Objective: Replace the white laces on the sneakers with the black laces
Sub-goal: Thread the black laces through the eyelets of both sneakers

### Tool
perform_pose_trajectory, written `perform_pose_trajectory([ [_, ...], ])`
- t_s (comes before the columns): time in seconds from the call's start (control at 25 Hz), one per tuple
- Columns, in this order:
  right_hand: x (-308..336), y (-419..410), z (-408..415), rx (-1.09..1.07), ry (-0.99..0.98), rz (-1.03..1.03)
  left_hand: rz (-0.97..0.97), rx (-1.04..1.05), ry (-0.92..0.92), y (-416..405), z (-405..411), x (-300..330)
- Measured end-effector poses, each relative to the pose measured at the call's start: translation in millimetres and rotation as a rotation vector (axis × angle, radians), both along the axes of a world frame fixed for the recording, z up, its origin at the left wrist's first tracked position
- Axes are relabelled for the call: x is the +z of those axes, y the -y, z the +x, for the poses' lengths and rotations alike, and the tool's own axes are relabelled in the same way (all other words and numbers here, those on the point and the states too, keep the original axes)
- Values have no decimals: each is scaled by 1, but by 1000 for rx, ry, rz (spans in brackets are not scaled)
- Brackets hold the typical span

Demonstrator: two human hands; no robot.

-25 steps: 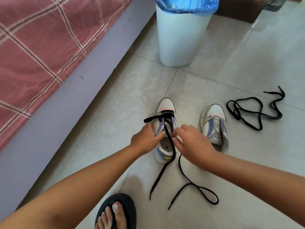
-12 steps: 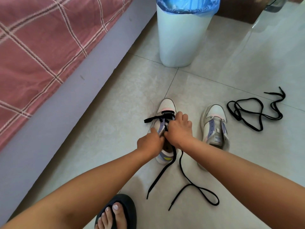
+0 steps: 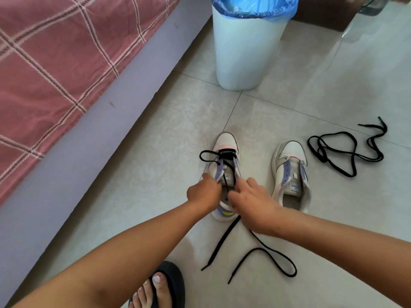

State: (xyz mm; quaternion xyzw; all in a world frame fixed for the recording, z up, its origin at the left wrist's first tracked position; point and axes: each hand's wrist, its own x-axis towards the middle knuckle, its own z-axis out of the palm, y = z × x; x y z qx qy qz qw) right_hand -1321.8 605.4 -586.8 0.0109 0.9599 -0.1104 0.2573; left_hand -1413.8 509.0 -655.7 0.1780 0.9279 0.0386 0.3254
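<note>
We see the left sneaker (image 3: 224,150) on the floor tiles (image 3: 155,185), white with lilac eyelet strips, a black lace (image 3: 224,235) threaded near its toe. Our left hand (image 3: 203,193) grips its side; our right hand (image 3: 251,204) pinches the lace. At three o'clock sits the unlaced sneaker (image 3: 291,174), beyond it a spare black lace (image 3: 347,150).

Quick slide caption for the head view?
Both hands thread a black lace through the left sneaker; right sneaker unlaced.
</note>
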Motion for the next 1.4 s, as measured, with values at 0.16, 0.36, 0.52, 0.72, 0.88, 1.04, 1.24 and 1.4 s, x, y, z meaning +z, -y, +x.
perform_pose_trajectory([
  [0.16,12,-4,40,140,277,-214,-34,-68,-13,1,1,2],
  [0.36,23,-4,50,176,390,-321,-17,-20,3,0,1,4],
  [0.52,26,12,65,310,496,-348,-61,-140,-11,1,2,10],
  [0.72,33,13,54,238,548,-491,-52,-66,-2,0,3,10],
  [0.88,35,19,51,219,609,-521,-6,11,12,0,2,8],
  [1.04,16,10,26,-168,162,-526,52,22,43,4,-4,7],
  [1.24,-20,-16,-15,-862,35,-595,49,-24,23,8,-6,6],
  [1.4,-22,-17,-29,-650,140,-345,25,-37,-10,13,-7,7],
])
